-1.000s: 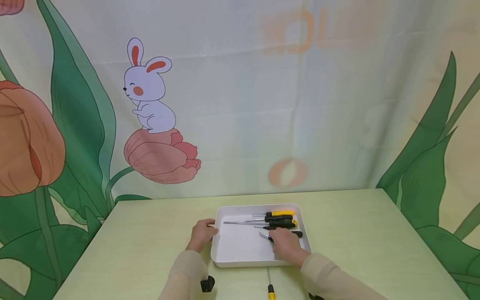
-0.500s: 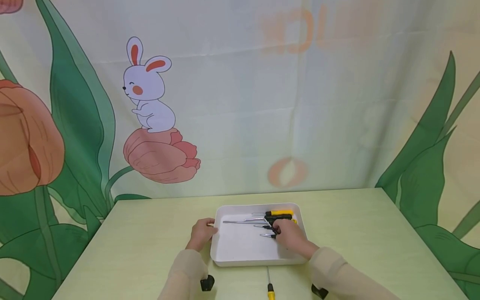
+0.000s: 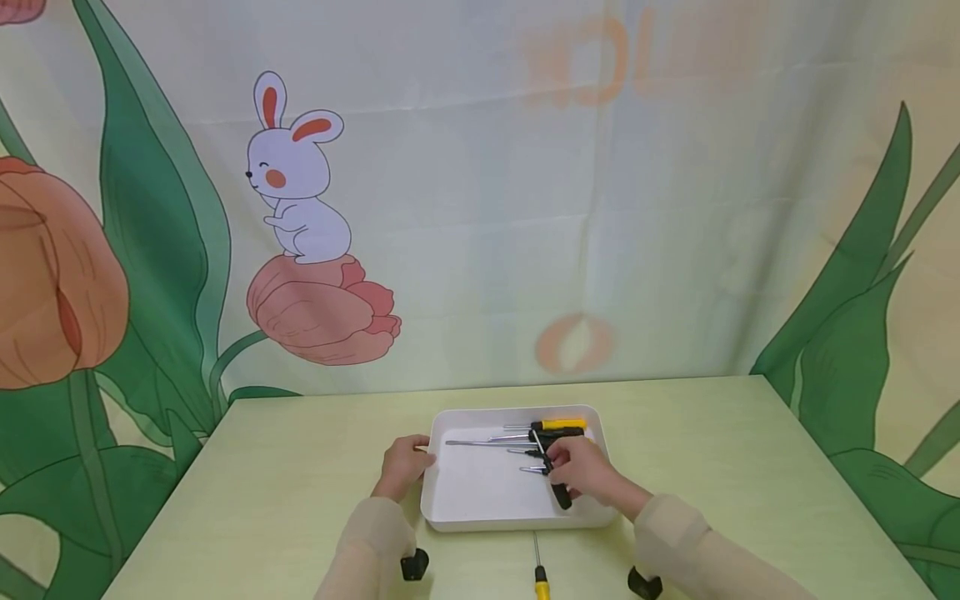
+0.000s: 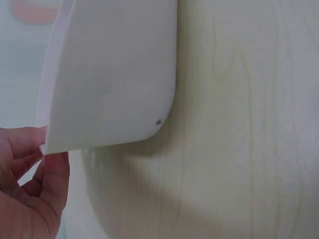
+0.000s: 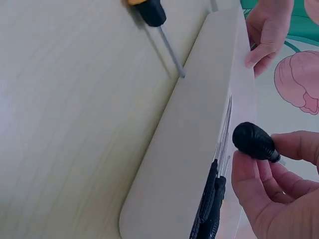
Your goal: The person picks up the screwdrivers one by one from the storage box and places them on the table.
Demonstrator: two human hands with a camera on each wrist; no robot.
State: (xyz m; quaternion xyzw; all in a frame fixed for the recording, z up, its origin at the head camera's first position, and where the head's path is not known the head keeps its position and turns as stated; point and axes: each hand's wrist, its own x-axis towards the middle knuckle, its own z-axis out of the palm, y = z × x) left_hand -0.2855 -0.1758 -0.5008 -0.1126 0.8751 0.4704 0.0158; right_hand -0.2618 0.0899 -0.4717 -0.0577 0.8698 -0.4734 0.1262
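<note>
Black-handled screwdriver [image 3: 561, 496] is pinched in the right hand [image 3: 588, 469] above the tray [image 3: 476, 493], whose rim the left hand [image 3: 404, 467] grips.

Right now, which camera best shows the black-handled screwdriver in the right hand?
The head view: the screwdriver shows both handle and shaft. The right wrist view shows its handle close, shaft mostly hidden; the left wrist view shows none.

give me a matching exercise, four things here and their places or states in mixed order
1. bulbous black-handled screwdriver
2. yellow-and-black metal-shafted screwdriver
3. white rectangular tray
4. white cartoon rabbit

A. on the pale wood-grain table, on the tray's near side
B. pinched at its edge by the left grip
C. sitting on a printed pink tulip
D. held by the right grip

Pairs: 1-D, 2-A, 3-B, 4-C
</note>
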